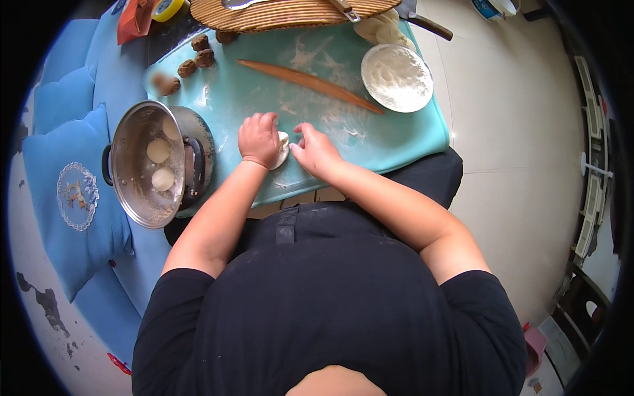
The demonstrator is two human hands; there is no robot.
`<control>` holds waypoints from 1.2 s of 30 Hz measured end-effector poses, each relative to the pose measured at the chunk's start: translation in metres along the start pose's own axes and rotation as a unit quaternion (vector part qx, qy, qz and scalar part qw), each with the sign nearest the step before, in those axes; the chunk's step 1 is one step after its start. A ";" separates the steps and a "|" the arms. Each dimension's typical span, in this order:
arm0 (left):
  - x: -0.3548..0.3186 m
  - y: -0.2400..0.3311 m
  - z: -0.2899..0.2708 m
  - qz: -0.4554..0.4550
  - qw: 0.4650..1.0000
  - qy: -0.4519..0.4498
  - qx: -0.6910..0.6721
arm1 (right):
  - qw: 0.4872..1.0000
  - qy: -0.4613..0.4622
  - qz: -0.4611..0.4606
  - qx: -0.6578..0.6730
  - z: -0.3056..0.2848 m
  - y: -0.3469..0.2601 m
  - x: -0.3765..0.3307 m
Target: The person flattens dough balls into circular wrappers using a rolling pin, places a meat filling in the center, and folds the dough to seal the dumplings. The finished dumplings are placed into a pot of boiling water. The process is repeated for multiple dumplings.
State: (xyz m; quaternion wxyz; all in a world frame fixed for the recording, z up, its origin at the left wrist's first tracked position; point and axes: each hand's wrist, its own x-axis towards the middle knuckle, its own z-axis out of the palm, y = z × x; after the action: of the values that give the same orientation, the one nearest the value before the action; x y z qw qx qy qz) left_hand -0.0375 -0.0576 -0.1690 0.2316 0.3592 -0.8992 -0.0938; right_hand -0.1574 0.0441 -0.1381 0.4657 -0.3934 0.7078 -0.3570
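Partway through, both hands, left hand and right hand, pinch a small white dough piece at the centre of the floured teal mat, with two finished rounds in the steel pot at nine o'clock and brown filling balls unused at eleven.
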 end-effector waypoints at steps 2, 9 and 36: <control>0.002 -0.006 0.004 -0.005 0.999 -0.029 -0.011 | 0.987 -0.087 0.123 0.060 0.000 -0.018 0.005; -0.019 0.011 0.004 -0.287 0.918 -0.002 -0.275 | 0.970 -0.014 -0.229 -0.084 0.017 0.011 0.003; -0.015 -0.019 0.012 -0.060 0.997 0.021 -0.045 | 0.995 -0.054 0.080 0.029 0.024 -0.004 0.014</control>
State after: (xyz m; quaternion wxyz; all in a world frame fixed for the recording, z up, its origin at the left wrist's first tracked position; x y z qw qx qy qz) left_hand -0.0230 -0.0610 -0.1909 0.2604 0.4034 -0.8659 -0.1405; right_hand -0.1379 0.0262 -0.1472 0.5411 -0.3409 0.7002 -0.3175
